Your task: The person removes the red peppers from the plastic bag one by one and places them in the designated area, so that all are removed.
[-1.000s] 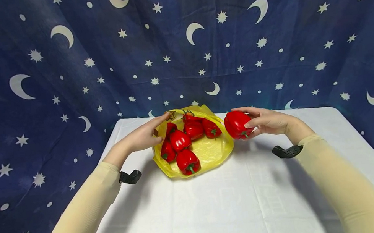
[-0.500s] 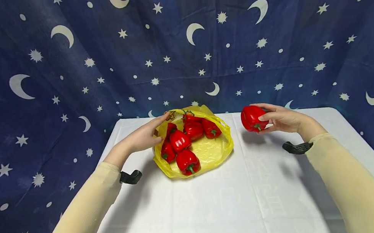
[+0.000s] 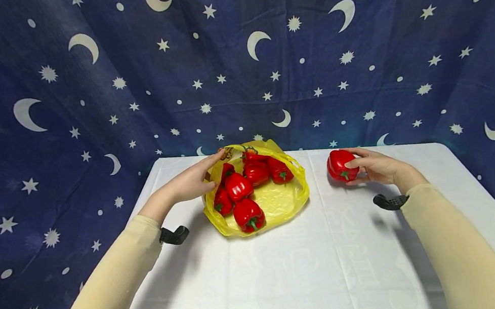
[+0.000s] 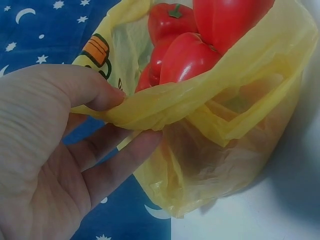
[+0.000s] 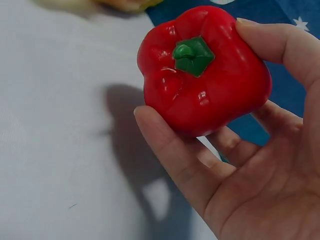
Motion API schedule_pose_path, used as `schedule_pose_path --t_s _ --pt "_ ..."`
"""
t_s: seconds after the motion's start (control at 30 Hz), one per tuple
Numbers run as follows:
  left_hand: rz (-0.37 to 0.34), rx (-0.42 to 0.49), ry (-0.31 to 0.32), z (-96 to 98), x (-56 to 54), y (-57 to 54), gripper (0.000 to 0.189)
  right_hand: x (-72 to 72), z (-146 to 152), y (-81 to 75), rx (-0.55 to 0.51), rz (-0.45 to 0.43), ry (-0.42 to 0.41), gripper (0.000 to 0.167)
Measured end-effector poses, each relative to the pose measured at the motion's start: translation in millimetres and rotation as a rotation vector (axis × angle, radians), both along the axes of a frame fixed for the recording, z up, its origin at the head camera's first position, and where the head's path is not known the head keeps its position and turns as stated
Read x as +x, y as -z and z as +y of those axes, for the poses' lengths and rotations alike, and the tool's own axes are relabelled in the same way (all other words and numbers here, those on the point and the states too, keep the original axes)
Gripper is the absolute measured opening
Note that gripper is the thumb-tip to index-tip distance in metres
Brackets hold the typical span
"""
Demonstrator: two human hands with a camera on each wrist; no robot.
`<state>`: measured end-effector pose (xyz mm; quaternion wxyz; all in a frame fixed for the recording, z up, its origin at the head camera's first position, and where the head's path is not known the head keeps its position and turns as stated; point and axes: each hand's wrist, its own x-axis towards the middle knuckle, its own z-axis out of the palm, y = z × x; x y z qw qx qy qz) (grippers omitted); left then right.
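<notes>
A yellow plastic bag [image 3: 282, 204] lies on the table with its mouth spread toward me, and several red bell peppers [image 3: 239, 186] with green stems are inside. My left hand [image 3: 188, 181] pinches the bag's left rim; in the left wrist view the thumb [image 4: 97, 95] presses the rim from above while fingers lie beneath. Right of the bag, my right hand [image 3: 382, 167] grips another red bell pepper [image 3: 340, 164] close over the tabletop. The right wrist view shows its green stem end [image 5: 194, 56], with thumb and fingers around its sides.
A white cloth covers the table [image 3: 298, 276]. Behind it hangs a dark blue curtain [image 3: 239, 84] with moons and stars. Black camera mounts [image 3: 174, 235] sit at both wrists.
My right hand has carried its bell pepper rightward, away from the bag's right rim, then lowered it toward the table. The left hand and the bag have stayed nearly still.
</notes>
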<state>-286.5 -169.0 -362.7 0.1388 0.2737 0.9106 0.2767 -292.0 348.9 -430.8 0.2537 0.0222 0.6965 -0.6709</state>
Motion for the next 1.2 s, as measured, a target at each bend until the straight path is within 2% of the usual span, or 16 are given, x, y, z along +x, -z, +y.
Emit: schedule_pose_path --t_s 0.23,0.53,1.0,1.2 --pt "-0.010 -0.002 -0.001 1.0 1.7 -0.9 0.087 -1.1 -3.4 9.7 0.032 -0.013 0.012 0.086" --pt "-0.002 0.003 0.006 0.1 0.6 0.6 0.087 -3.7 -5.2 13.2 0.063 -0.024 0.053 0.088" --pt "-0.020 0.000 -0.004 -0.3 0.6 1.2 0.087 -7.6 -10.3 13.9 0.137 0.001 -0.001 0.091" --pt "-0.011 0.005 0.008 -0.2 -0.1 2.1 0.088 -8.5 -12.8 13.3 0.162 -0.007 0.002 0.094"
